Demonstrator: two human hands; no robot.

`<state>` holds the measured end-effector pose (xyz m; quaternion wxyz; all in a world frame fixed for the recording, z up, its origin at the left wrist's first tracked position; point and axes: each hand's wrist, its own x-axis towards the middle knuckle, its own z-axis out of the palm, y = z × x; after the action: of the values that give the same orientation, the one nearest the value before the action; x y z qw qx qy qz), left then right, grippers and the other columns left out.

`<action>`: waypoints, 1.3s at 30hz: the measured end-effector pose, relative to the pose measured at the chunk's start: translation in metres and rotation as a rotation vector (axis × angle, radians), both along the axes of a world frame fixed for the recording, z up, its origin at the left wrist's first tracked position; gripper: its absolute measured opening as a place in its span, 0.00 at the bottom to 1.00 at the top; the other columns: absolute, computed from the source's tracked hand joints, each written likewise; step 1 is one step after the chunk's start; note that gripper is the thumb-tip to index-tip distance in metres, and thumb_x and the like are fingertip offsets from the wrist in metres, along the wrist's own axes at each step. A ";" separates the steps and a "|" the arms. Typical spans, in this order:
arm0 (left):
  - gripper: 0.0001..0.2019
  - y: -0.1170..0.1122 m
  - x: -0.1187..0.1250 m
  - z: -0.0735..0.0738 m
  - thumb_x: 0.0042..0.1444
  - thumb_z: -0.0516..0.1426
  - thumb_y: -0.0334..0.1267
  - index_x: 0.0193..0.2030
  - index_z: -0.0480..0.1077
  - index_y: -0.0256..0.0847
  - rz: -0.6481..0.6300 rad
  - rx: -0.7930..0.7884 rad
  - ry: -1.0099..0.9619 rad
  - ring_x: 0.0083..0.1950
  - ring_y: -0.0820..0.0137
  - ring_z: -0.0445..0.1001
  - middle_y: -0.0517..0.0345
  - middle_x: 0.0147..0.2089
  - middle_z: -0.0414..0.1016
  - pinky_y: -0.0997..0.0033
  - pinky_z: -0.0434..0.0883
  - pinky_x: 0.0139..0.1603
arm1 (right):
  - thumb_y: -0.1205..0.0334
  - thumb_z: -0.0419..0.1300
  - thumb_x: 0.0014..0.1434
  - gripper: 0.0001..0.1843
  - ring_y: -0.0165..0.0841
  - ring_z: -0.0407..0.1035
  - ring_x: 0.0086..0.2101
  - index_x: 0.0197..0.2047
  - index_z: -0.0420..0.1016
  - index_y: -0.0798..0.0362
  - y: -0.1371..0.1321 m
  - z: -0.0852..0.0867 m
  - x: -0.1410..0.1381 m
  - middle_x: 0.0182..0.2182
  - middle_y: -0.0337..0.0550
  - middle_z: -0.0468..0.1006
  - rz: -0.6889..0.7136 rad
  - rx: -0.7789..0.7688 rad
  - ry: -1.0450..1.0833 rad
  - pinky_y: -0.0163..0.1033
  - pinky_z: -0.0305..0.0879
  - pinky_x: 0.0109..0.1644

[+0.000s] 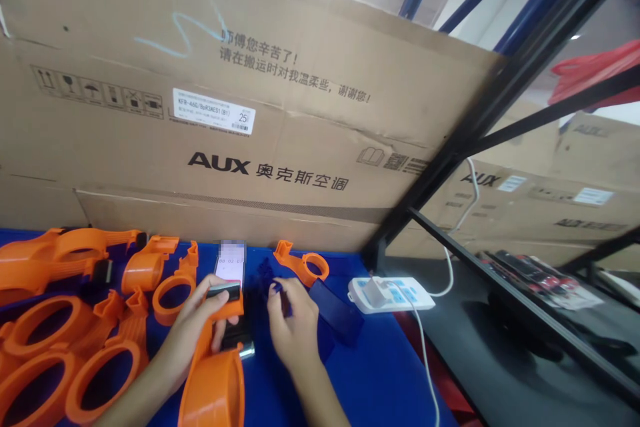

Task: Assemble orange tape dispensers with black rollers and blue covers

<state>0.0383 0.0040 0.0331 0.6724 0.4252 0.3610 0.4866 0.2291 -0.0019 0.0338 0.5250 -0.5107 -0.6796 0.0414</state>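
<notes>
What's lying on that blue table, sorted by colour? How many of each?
Orange plastic ring-shaped clamp parts: about 9, counting the one in the left hand; the pile overlaps, so the count is rough.
Dark blue plastic pieces: 2, a flat block and a small piece at the right hand.
White power strip: 1.
Phone with lit screen: 1.
Total: about 13.

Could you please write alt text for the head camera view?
A left hand holds an orange plastic ring-shaped part over a blue table, while the right hand pinches a small dark blue piece.
</notes>
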 end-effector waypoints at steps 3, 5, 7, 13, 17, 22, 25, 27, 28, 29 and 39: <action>0.10 0.007 -0.004 -0.001 0.61 0.61 0.48 0.39 0.72 0.44 0.129 0.020 0.012 0.18 0.75 0.66 0.60 0.27 0.79 0.76 0.66 0.25 | 0.63 0.55 0.67 0.11 0.38 0.76 0.33 0.45 0.79 0.53 0.010 -0.005 0.009 0.35 0.47 0.82 -0.107 -0.069 0.011 0.41 0.73 0.37; 0.11 0.008 -0.006 0.000 0.60 0.62 0.48 0.40 0.72 0.44 0.162 0.024 0.006 0.19 0.74 0.67 0.60 0.28 0.79 0.76 0.66 0.25 | 0.64 0.55 0.66 0.12 0.39 0.76 0.33 0.46 0.80 0.53 0.016 -0.010 0.016 0.34 0.47 0.82 -0.120 -0.101 -0.013 0.41 0.74 0.36; 0.11 0.008 -0.006 0.001 0.59 0.62 0.48 0.40 0.72 0.43 0.156 0.009 0.001 0.20 0.74 0.68 0.59 0.29 0.79 0.75 0.66 0.25 | 0.64 0.55 0.66 0.12 0.39 0.77 0.31 0.46 0.80 0.53 0.021 -0.015 0.021 0.33 0.47 0.82 -0.123 -0.109 0.005 0.41 0.75 0.34; 0.13 0.005 -0.002 -0.001 0.59 0.63 0.50 0.43 0.71 0.44 0.089 -0.015 0.036 0.20 0.74 0.68 0.57 0.31 0.81 0.75 0.65 0.24 | 0.63 0.56 0.66 0.16 0.37 0.80 0.31 0.53 0.78 0.55 0.029 -0.029 0.027 0.38 0.49 0.83 -0.023 -0.166 0.239 0.40 0.81 0.30; 0.13 0.004 0.000 -0.001 0.60 0.62 0.50 0.43 0.70 0.45 0.073 -0.004 0.029 0.19 0.75 0.67 0.58 0.31 0.80 0.76 0.64 0.22 | 0.64 0.57 0.65 0.16 0.40 0.82 0.38 0.53 0.78 0.55 0.033 -0.036 0.026 0.43 0.52 0.83 0.019 -0.184 0.250 0.44 0.83 0.39; 0.14 0.005 0.000 -0.002 0.59 0.62 0.51 0.42 0.72 0.44 0.077 0.022 0.053 0.19 0.74 0.67 0.58 0.29 0.80 0.75 0.65 0.22 | 0.59 0.58 0.66 0.16 0.42 0.83 0.37 0.54 0.77 0.55 0.031 -0.035 0.026 0.43 0.53 0.83 -0.019 -0.170 0.269 0.46 0.83 0.36; 0.14 0.006 0.000 -0.004 0.59 0.62 0.52 0.42 0.73 0.44 0.072 0.041 0.087 0.19 0.73 0.69 0.58 0.29 0.79 0.75 0.66 0.23 | 0.54 0.57 0.69 0.17 0.41 0.83 0.37 0.53 0.77 0.56 0.025 -0.024 0.022 0.44 0.54 0.83 -0.008 -0.165 0.331 0.44 0.83 0.35; 0.14 0.006 0.000 -0.007 0.59 0.62 0.52 0.42 0.73 0.44 0.064 0.056 0.109 0.20 0.73 0.69 0.58 0.29 0.79 0.75 0.66 0.24 | 0.52 0.56 0.70 0.17 0.39 0.82 0.35 0.52 0.77 0.56 0.019 -0.015 0.018 0.41 0.52 0.83 0.049 -0.180 0.345 0.41 0.82 0.33; 0.14 0.006 0.000 -0.008 0.59 0.62 0.52 0.42 0.73 0.44 0.058 0.063 0.120 0.20 0.73 0.69 0.58 0.29 0.79 0.75 0.65 0.23 | 0.52 0.57 0.70 0.17 0.38 0.81 0.33 0.51 0.78 0.55 0.015 -0.011 0.015 0.39 0.51 0.83 0.094 -0.197 0.337 0.40 0.81 0.31; 0.14 0.006 0.000 -0.009 0.59 0.62 0.52 0.42 0.73 0.44 0.053 0.072 0.130 0.20 0.73 0.69 0.58 0.29 0.79 0.75 0.65 0.23 | 0.52 0.57 0.70 0.16 0.37 0.80 0.31 0.51 0.78 0.54 0.011 -0.006 0.012 0.37 0.49 0.83 0.150 -0.217 0.320 0.38 0.80 0.30; 0.13 0.004 0.002 -0.008 0.63 0.61 0.51 0.43 0.70 0.45 -0.022 0.149 0.207 0.20 0.76 0.65 0.63 0.29 0.74 0.76 0.62 0.22 | 0.63 0.61 0.67 0.18 0.33 0.74 0.34 0.59 0.76 0.46 -0.007 0.008 -0.010 0.43 0.46 0.77 0.437 -0.171 -0.015 0.38 0.75 0.36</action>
<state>0.0398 0.0076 0.0247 0.6034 0.5259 0.3866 0.4581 0.2194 -0.0091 0.0419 0.4532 -0.3942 -0.7721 0.2078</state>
